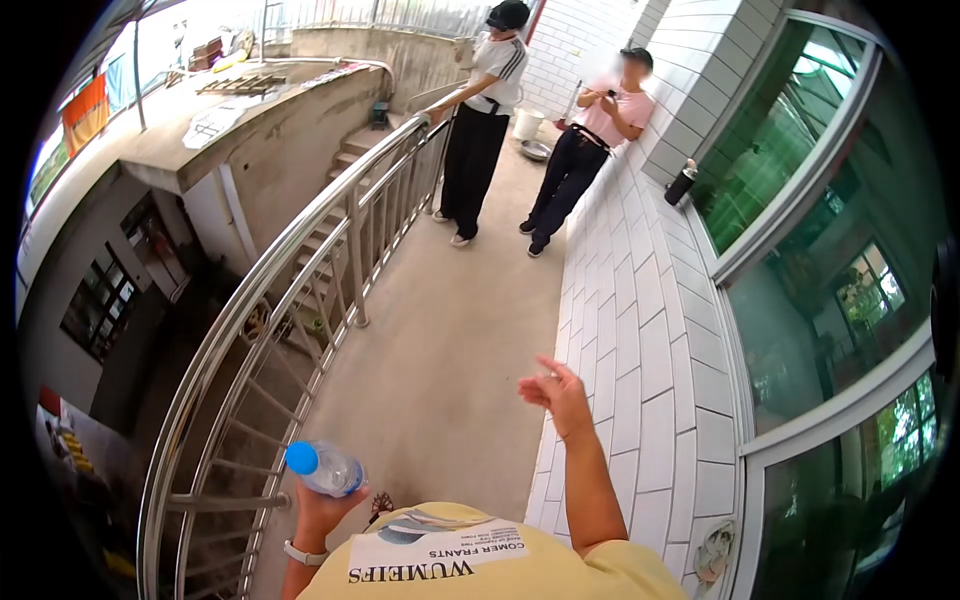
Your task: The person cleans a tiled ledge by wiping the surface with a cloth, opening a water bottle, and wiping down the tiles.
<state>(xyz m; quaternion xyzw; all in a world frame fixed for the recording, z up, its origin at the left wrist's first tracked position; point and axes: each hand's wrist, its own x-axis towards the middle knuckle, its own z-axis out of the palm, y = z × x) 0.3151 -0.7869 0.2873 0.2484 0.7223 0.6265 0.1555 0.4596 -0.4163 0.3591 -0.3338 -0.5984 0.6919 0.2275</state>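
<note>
My left hand [322, 510] is wrapped round a clear plastic bottle [340, 472] with a blue cap, low in the view beside the metal railing [357, 260]. The bottle stands roughly upright, its cap facing up toward me. A pale band circles the left wrist. My right hand [553, 388] is raised over the walkway near the white tiled wall [640, 400]. Its fingers are apart, some of them bent, and nothing shows in it.
Ahead on the concrete walkway [430, 330], one person [480, 120] leans a hand on the railing; another [590, 150] stands against the wall holding a small dark object. Behind them are a white bucket [528, 124] and a metal basin [536, 151]. A dark bottle [681, 184] stands on the window ledge.
</note>
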